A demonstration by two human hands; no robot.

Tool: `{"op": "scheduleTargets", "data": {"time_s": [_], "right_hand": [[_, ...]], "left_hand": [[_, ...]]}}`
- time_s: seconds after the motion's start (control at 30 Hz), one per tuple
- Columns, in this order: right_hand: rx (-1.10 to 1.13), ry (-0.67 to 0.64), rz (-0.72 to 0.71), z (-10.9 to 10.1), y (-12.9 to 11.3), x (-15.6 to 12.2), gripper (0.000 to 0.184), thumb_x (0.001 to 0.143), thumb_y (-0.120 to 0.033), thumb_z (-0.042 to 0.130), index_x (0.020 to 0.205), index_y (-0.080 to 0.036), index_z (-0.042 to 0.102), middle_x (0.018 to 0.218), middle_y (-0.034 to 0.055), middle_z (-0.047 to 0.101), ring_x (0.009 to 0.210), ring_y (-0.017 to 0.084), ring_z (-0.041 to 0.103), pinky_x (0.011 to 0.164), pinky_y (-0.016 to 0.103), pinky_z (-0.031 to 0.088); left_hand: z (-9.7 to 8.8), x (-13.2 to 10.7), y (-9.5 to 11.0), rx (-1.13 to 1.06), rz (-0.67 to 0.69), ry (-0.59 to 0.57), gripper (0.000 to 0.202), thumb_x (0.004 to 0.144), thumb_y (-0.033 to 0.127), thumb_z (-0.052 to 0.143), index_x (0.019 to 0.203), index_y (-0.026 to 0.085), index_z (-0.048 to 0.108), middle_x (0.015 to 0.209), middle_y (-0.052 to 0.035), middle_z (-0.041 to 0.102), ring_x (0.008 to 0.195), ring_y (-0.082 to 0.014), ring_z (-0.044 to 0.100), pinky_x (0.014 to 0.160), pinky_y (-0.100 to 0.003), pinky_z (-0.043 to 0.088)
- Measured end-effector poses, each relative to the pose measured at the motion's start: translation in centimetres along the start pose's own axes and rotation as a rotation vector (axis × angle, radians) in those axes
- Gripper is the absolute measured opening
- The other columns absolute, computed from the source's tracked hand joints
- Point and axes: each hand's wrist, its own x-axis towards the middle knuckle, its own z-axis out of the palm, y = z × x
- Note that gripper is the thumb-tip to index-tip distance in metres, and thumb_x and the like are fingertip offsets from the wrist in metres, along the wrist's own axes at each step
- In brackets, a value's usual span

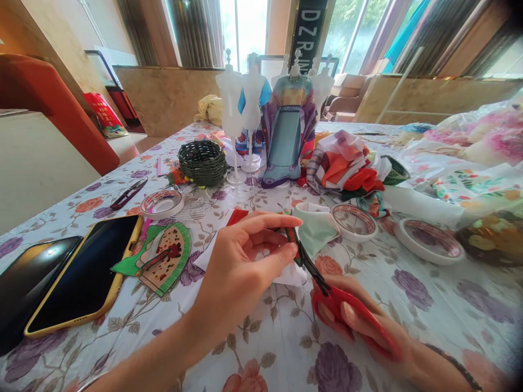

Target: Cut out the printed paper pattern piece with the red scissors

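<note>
Red-handled scissors point(339, 307) are gripped in my right hand point(368, 321), their dark blades pointing up and left. My left hand point(249, 250) pinches a small strip of dark green and red fabric point(292, 238) between thumb and fingers. The blade tips meet this strip just beside my left thumb. Behind the fingers lie a white cloth piece point(212, 253) with a red patch and a pale green cloth piece point(315, 227). Left of my left hand rests a patterned fabric cutout point(174, 253) with a green border.
Two phones point(87, 272) lie at the left, near thread snips point(129, 194) and a tape roll point(162, 204). More tape rolls point(429, 240) sit at the right. Farther back stand a dark woven basket point(203, 163), white mini mannequins point(231, 103), a dressed mannequin point(288, 130) and heaped fabric point(347, 163).
</note>
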Motion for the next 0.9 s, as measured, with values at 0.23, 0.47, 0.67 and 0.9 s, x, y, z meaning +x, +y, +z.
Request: {"op": "scheduleTargets", "data": {"time_s": [0.23,0.47,0.67,0.9], "right_hand": [[0.042,0.01,-0.014,-0.2,0.7,-0.4,0.045,0.086,-0.065,0.058,0.084,-0.021,0.051,0.07,-0.0028,0.042,0.056,0.011,0.033,0.053,0.026,0.026],[0.051,-0.053,-0.062,-0.3,1.0,-0.4,0.045,0.091,-0.062,0.054,0.076,-0.02,0.051,0.07,-0.0028,0.04,0.056,0.011,0.031,0.055,0.028,0.025],[0.098,0.034,-0.035,-0.7,2.0,-0.8,0.04,0.09,-0.06,0.058,0.105,-0.023,0.063,0.071,-0.0029,0.046,0.056,0.01,0.034,0.054,0.025,0.03],[0.028,0.152,-0.039,-1.2,2.8,-1.6,0.046,0.089,-0.059,0.06,0.117,-0.023,0.065,0.071,-0.0011,0.05,0.057,0.012,0.039,0.055,0.027,0.034]], "left_hand": [[0.0,-0.1,0.1,-0.009,0.004,0.002,0.017,0.076,0.011,0.074,0.086,0.023,0.077,0.089,0.0048,0.069,0.072,-0.0049,0.064,0.064,-0.009,0.054],[0.0,-0.1,0.1,-0.002,0.012,0.004,0.016,0.076,0.01,0.074,0.086,0.023,0.077,0.09,0.0045,0.069,0.072,-0.0047,0.064,0.065,-0.009,0.053],[0.0,-0.2,0.1,-0.004,0.006,-0.004,0.017,0.076,0.011,0.074,0.088,0.023,0.077,0.091,0.0044,0.069,0.073,-0.0051,0.064,0.065,-0.01,0.054],[0.0,-0.2,0.1,-0.005,0.015,-0.003,0.016,0.076,0.011,0.074,0.087,0.023,0.077,0.091,0.0038,0.069,0.072,-0.0047,0.065,0.064,-0.009,0.053]]}}
